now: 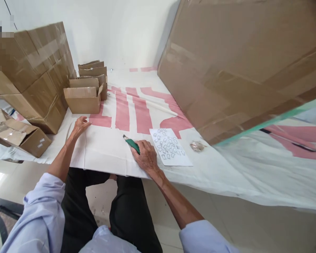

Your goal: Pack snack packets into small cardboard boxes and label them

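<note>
In my right hand (144, 154) is a green utility knife (133, 144), its dark tip pointing away to the upper left, just over the white cloth. Fingers wrap round its handle. My left hand (81, 125) is over the cloth with nothing in it, fingers loosely curved and apart. Just beyond it stands a small open cardboard box (84, 104), which it does not visibly touch. A white sheet of paper (171, 147) covered in small drawn box shapes lies right of my right hand.
Large taped cartons (42, 70) are stacked at the left, with an opened carton (28, 135) before them. A huge cardboard box (239, 63) leans over the right side. Beside the paper lies a small clear plastic bundle (198, 146). Pink patches mark the tablecloth (102, 151).
</note>
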Available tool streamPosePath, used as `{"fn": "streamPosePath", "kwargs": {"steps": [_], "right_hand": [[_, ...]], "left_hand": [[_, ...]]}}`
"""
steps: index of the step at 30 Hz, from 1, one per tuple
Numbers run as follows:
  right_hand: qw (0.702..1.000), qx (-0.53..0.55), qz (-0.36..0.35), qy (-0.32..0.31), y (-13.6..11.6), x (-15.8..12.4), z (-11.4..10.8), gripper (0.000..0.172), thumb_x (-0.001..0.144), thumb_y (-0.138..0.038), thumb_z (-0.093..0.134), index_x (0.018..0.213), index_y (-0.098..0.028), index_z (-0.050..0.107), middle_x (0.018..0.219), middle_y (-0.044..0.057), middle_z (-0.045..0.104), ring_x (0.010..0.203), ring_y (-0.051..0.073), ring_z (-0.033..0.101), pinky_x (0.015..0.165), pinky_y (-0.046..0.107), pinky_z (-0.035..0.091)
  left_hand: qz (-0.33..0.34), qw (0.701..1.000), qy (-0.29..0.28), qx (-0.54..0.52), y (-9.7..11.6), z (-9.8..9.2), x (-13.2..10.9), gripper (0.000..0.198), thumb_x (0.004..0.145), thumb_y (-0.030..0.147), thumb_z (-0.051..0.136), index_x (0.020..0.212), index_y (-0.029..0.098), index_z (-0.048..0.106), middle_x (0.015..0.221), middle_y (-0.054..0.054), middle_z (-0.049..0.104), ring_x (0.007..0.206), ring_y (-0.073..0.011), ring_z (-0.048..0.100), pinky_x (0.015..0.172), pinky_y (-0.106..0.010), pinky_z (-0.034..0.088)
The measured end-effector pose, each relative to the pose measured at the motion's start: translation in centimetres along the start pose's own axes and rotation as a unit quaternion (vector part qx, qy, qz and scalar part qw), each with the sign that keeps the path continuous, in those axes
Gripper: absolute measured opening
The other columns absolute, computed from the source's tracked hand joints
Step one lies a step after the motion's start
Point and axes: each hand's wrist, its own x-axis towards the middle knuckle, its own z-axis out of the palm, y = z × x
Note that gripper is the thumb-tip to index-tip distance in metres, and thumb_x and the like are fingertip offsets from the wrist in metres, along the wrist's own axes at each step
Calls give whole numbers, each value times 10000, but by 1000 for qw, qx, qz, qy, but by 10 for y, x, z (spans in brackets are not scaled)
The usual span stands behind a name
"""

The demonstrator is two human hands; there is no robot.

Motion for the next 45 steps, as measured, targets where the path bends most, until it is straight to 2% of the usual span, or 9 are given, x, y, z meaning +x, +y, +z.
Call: {"fn": "streamPosePath", "kwargs": {"steps": [3, 7, 12, 17, 21, 29, 36, 40, 45], "right_hand": [[1000, -3, -7, 2, 1, -1, 2, 191, 996, -255, 578, 1142, -176, 672, 1117, 158, 729, 1072, 327, 623, 911, 430, 476], [1000, -6, -17, 19, 7, -5, 9, 182, 983, -270, 586, 1124, -189, 669, 1097, 144, 723, 1041, 319, 608, 883, 412, 457], [999, -16, -28, 36, 10, -8, 17, 184, 981, -281, 579, 1109, -187, 672, 1055, 141, 715, 1011, 318, 596, 858, 409, 436], [999, -15, -24, 41, 9, -7, 18, 176, 971, -286, 581, 1091, -192, 670, 1049, 142, 708, 1005, 315, 581, 870, 412, 428], [999, -11, -20, 47, 9, -8, 19, 187, 964, -290, 584, 1098, -195, 673, 1036, 137, 700, 1001, 313, 577, 869, 411, 426], [999, -7, -19, 49, 12, -10, 22, 208, 947, -296, 593, 1107, -192, 678, 1049, 143, 702, 1020, 323, 580, 864, 415, 434], [999, -9, -22, 43, 12, -10, 21, 222, 946, -294, 597, 1123, -187, 678, 1058, 151, 702, 1022, 327, 578, 861, 416, 433], [999, -11, -19, 41, 11, -9, 21, 224, 950, -295, 608, 1127, -179, 678, 1063, 154, 701, 1028, 327, 580, 863, 413, 430], [999, -16, -20, 45, 12, -9, 21, 220, 949, -272, 604, 1134, -183, 681, 1056, 146, 707, 1024, 321, 588, 876, 411, 434]], "left_hand": [[48, 995, 37, 77, 6, -34, -50, 398, 674, 299, 848, 1038, 206, 718, 1120, -121, 733, 1114, -345, 697, 1065, -502, 539], [101, 969, 120, 189, 16, -108, -111, 431, 763, 298, 789, 1177, 206, 713, 1417, -179, 644, 1460, -432, 482, 1280, -605, 319], [95, 867, 227, 433, 15, -203, -152, 479, 850, 466, 755, 1235, 192, 678, 1527, -249, 570, 1470, -533, 432, 1181, -756, 326], [15, 877, 208, 434, -18, -246, -155, 505, 795, 628, 799, 1016, 192, 672, 1397, -262, 622, 1424, -629, 432, 1083, -862, 299], [16, 889, 210, 407, -39, -249, -157, 577, 752, 685, 827, 1050, 215, 673, 1399, -248, 600, 1418, -626, 444, 1089, -848, 316], [6, 891, 188, 413, -46, -238, -168, 789, 754, 668, 831, 1318, 173, 588, 1597, -328, 396, 1499, -595, 396, 1110, -803, 412], [54, 895, 177, 405, -46, -233, -167, 740, 697, 504, 854, 1285, 154, 571, 1487, -285, 537, 1444, -520, 496, 1164, -662, 465], [96, 885, 164, 425, -38, -210, -180, 677, 740, 508, 832, 1268, 157, 594, 1486, -290, 570, 1418, -510, 532, 1163, -646, 465], [125, 874, 151, 444, -18, -158, -207, 706, 790, 562, 829, 1324, 162, 599, 1530, -290, 560, 1431, -524, 516, 1120, -680, 477]]}}
